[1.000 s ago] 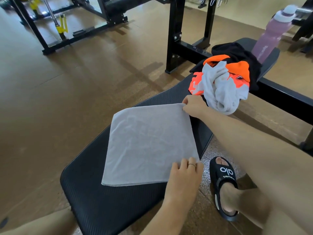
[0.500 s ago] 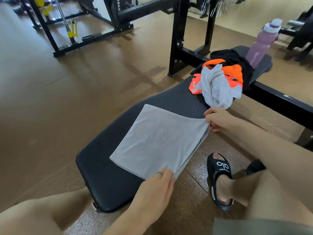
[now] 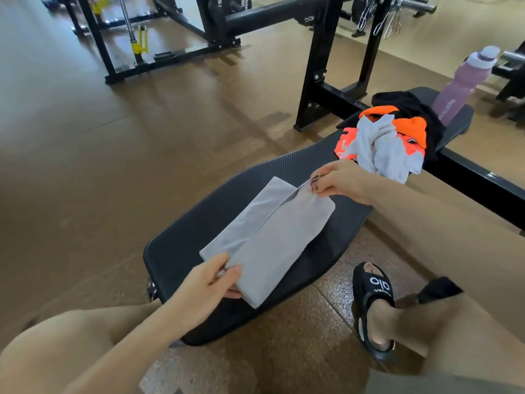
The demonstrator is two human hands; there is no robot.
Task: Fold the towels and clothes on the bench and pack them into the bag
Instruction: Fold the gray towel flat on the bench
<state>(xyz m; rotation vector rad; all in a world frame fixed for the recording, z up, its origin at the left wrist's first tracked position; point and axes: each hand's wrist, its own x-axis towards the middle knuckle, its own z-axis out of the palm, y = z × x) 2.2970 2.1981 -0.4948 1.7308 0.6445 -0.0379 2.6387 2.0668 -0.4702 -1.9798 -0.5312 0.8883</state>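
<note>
Towel (image 3: 272, 237) on the bench (image 3: 326, 268) is mid-fold, left hand (image 3: 207, 291) and right hand (image 3: 338, 180) pinching its ends; next, lay the flap flat.

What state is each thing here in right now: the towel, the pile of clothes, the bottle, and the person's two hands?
Grey towel: partly folded, flat on the bench, top flap lifted at its far corner.
Left hand: pinches the towel's near end.
Right hand: pinches the towel's far corner.
Clothes pile: crumpled, unfolded, on the bench.
Purple bottle: upright, cap on.
Bag: not in view.
</note>
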